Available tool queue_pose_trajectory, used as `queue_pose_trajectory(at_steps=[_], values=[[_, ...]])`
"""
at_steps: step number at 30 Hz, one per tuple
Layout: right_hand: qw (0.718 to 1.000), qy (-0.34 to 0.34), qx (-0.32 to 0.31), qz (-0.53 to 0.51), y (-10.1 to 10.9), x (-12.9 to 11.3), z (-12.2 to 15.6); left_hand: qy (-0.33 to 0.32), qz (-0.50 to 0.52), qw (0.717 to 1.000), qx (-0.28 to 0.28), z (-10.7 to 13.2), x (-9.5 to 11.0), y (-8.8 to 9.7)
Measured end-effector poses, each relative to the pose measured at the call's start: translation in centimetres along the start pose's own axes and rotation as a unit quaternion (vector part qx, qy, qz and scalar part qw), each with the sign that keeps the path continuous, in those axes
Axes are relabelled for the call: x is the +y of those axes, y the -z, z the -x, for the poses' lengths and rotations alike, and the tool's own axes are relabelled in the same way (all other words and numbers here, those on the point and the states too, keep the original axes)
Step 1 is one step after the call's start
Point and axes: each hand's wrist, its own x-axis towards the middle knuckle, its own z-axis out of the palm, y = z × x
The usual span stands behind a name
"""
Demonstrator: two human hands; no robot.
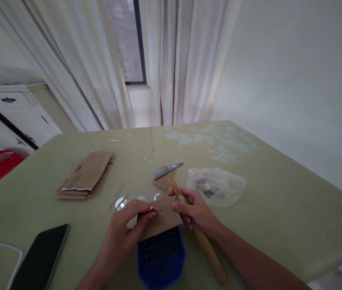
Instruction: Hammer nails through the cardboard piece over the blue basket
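Note:
My left hand (pixel 125 225) pinches a small pin with a pale, shiny end (pixel 151 208) between thumb and index finger, at the left of a cluster of holes in a brown cardboard piece (pixel 163 223). The pin's lower part is hidden. My right hand (pixel 197 207) is wrapped around the upper wooden handle of a hammer (pixel 209 249); the metal head points up and away from me. Its fingers are by the cardboard's right edge; whether they touch it I cannot tell. Under the cardboard stands a blue plastic basket with holes (pixel 161 262).
Beyond the hammer head lies another perforated cardboard piece (pixel 160 184). A clear plastic bag (pixel 219 185) with dark metal bits is on the right. To the left are thin metal rods (pixel 121 201), a cardboard stack (pixel 88 173) and a phone (pixel 42 257) near a white cable (pixel 19 257).

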Motion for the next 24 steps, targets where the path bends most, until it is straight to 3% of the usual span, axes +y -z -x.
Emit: queue_pose_trajectory(at_steps=[11, 16, 18, 20, 22, 24], values=[[0.999, 0.031, 0.017, 0.023, 0.5, -0.1, -0.1, -0.026, -0.01, 1.0, 0.002, -0.2, 0.3, 0.0], [0.979, 0.095, 0.038, 0.177, 1.2, -3.8, 2.5, -0.044, -0.004, 0.999, 0.003, 0.0, 0.0, -0.2], [0.956, 0.085, 0.004, 0.28, 1.0, -6.3, 4.6, -0.05, -0.001, 0.999, 0.0, 0.0, 0.0, -0.2], [0.904, 0.089, -0.037, 0.416, 0.4, -8.8, 6.7, -0.053, 0.009, 0.999, -0.007, 0.0, 0.0, -0.2], [0.848, 0.111, -0.036, 0.516, -0.4, -10.9, 8.6, -0.054, 0.025, 0.998, -0.013, -0.1, 0.1, -0.3], [0.821, 0.122, -0.025, 0.558, -1.2, -12.2, 9.9, -0.051, 0.033, 0.998, -0.02, -0.2, 0.2, -0.3]])
